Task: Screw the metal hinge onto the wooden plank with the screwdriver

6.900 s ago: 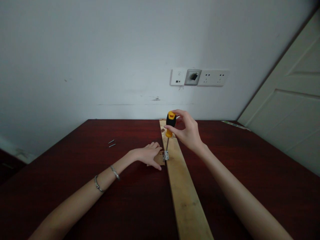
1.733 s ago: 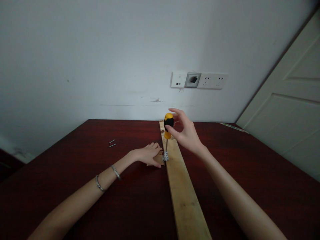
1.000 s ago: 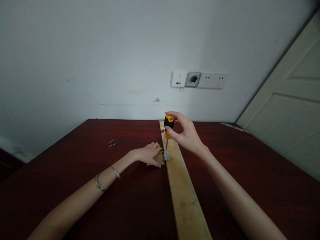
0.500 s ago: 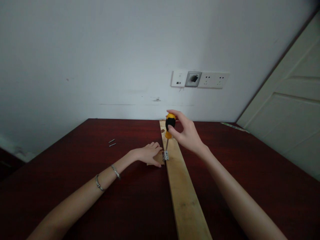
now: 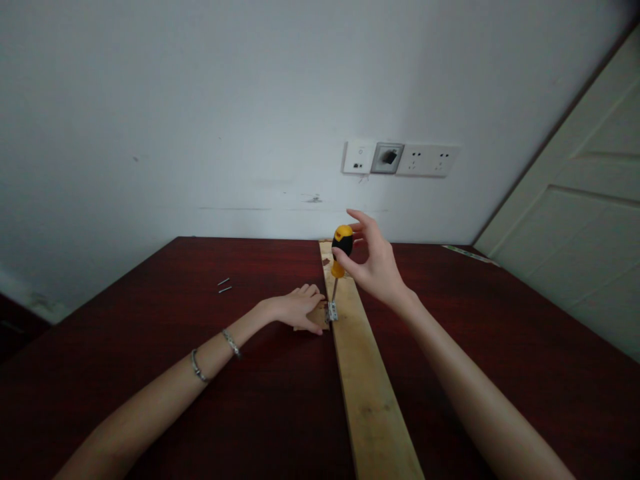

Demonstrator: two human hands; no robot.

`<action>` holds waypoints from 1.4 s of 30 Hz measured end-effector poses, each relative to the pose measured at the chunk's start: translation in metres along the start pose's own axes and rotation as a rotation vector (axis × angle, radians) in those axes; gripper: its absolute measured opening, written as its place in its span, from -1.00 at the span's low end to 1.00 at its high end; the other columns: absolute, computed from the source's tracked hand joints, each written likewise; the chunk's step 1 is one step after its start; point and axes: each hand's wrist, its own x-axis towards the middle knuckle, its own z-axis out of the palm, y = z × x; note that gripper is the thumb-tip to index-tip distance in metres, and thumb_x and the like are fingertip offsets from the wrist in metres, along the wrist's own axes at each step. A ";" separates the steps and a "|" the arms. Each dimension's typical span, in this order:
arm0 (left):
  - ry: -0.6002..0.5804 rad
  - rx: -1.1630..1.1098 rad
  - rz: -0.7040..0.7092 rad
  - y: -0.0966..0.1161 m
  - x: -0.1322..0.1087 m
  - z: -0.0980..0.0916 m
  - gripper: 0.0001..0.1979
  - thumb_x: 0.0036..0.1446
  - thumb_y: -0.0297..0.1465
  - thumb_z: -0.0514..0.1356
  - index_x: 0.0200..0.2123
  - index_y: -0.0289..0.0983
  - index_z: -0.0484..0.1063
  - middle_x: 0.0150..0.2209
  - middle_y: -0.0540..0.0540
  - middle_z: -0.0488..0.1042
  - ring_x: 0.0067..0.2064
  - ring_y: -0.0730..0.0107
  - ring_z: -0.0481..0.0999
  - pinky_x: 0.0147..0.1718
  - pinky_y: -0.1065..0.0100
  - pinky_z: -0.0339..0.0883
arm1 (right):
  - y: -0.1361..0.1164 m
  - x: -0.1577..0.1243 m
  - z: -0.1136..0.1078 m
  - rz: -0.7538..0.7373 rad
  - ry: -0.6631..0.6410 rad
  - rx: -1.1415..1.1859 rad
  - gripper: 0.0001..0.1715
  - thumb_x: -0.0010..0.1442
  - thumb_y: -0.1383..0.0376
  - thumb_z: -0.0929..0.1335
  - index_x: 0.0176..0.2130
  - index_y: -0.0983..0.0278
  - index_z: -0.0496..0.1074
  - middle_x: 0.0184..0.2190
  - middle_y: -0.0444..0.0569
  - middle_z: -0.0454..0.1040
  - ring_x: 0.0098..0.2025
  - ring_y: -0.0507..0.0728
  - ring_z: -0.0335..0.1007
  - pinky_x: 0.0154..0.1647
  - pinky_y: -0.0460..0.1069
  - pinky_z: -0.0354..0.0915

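My right hand (image 5: 374, 257) holds a screwdriver (image 5: 342, 243) with a yellow and black handle. The thumb rests on the handle's near side, the index finger is raised off it, and other fingers are partly hidden behind. Its shaft slants down to a small metal hinge (image 5: 333, 311) on the left edge of a long wooden plank (image 5: 373, 393); the tip's exact contact is too small to make out. My left hand (image 5: 296, 308) lies over a small wooden piece (image 5: 320, 316) beside the hinge, its thumb along the near side and fingers bent over the far side.
Two screws (image 5: 225, 285) lie on the dark red tabletop (image 5: 250, 413), left of my hands. Behind the table rises a white wall with sockets (image 5: 420, 161). A thin patterned strip (image 5: 469, 254) lies at the back right corner, near a white door (image 5: 590, 200).
My right index finger has lifted off the top of the screwdriver handle, and the fingers have opened a little. The handle has tilted slightly right. My left hand has stayed in place.
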 end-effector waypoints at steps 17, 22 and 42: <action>-0.006 0.005 -0.007 0.001 0.000 0.000 -0.18 0.01 0.07 0.16 0.20 -0.34 0.16 0.13 -0.25 0.17 0.12 0.07 0.17 0.15 0.13 0.12 | -0.002 0.003 -0.003 -0.023 0.000 0.002 -0.51 0.15 0.30 0.40 0.08 0.15 0.30 -0.14 0.00 0.41 -0.15 0.15 0.39 -0.08 0.13 0.40; -0.012 0.006 -0.006 0.001 0.000 -0.001 -0.17 0.00 0.06 0.18 0.20 -0.35 0.15 0.12 -0.25 0.17 0.12 0.07 0.17 0.14 0.11 0.14 | -0.008 0.003 -0.005 -0.038 -0.047 -0.002 -0.57 0.15 0.37 0.33 0.03 0.15 0.32 -0.11 0.00 0.46 -0.12 0.17 0.41 -0.04 0.16 0.37; 0.008 -0.004 0.002 -0.002 0.001 0.001 -0.16 -0.03 0.09 0.16 0.19 -0.34 0.18 0.11 -0.24 0.19 0.10 0.07 0.18 0.13 0.11 0.15 | -0.006 0.002 -0.004 0.012 -0.043 -0.055 -0.57 0.13 0.18 0.43 -0.01 0.15 0.33 -0.13 0.01 0.36 -0.14 0.17 0.38 -0.09 0.14 0.40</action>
